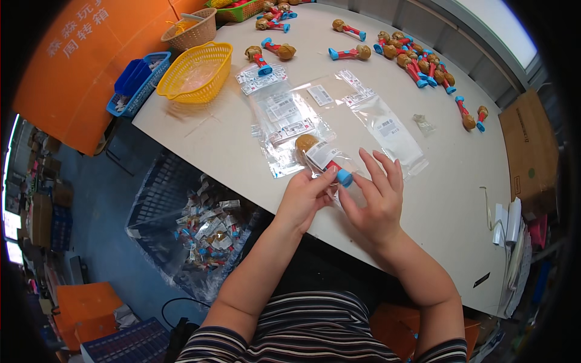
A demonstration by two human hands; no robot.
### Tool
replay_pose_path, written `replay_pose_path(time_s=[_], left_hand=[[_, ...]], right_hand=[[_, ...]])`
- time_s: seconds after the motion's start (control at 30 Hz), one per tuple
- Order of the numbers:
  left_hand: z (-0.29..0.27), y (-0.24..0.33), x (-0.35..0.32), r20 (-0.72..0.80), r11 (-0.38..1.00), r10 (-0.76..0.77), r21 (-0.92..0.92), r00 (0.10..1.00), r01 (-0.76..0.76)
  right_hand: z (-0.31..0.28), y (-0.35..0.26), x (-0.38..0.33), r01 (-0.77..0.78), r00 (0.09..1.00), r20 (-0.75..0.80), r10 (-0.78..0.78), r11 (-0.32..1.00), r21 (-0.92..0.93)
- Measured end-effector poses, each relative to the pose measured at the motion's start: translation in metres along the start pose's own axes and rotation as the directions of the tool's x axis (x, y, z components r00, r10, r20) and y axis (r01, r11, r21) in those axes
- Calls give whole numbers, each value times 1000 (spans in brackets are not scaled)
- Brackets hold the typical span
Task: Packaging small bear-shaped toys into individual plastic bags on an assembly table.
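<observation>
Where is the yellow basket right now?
In the head view, the yellow basket stands on the left of the table, beyond the left hand, right of the blue basket and nearer than the tan basket.

Pale lettering (77, 27) on orange panel (66, 91)

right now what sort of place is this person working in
Probably a packing workshop: loose toys and clear bags lie on the table, and the blue crate below holds a heap of bagged pieces.
</observation>
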State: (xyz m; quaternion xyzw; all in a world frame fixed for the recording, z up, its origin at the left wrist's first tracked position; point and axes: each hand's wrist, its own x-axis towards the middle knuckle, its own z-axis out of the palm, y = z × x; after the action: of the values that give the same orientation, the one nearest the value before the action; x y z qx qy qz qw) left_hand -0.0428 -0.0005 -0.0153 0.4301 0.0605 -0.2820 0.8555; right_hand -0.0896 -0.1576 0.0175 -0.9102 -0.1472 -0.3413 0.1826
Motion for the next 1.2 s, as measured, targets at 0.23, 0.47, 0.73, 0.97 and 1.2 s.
replay_pose_path(time_s=[0.23, 0.47, 0.73, 0.97, 1.2], left_hand=[[0, 5, -20, -30, 996, 10, 93, 999, -7], [-25, 14, -46, -147, 972, 114, 222, 982, -80], [-37, 14, -54, -129, 949, 139, 301, 982, -95], [-34, 10, -59, -181, 901, 225, 412, 957, -134], [-39, 6, -79, -105, 682, 471, 673, 876, -286]], right_hand=[[3, -2, -4, 10, 998, 68, -14, 998, 54], [-2, -7, -2, 71, 937, 319, -140, 973, 219], [-2, -12, -1, 186, 914, 322, -249, 959, 213], [-4, -6, 5, 227, 908, 290, -301, 938, 262], [-24, 17, 19, 287, 886, 296, -357, 923, 255]])
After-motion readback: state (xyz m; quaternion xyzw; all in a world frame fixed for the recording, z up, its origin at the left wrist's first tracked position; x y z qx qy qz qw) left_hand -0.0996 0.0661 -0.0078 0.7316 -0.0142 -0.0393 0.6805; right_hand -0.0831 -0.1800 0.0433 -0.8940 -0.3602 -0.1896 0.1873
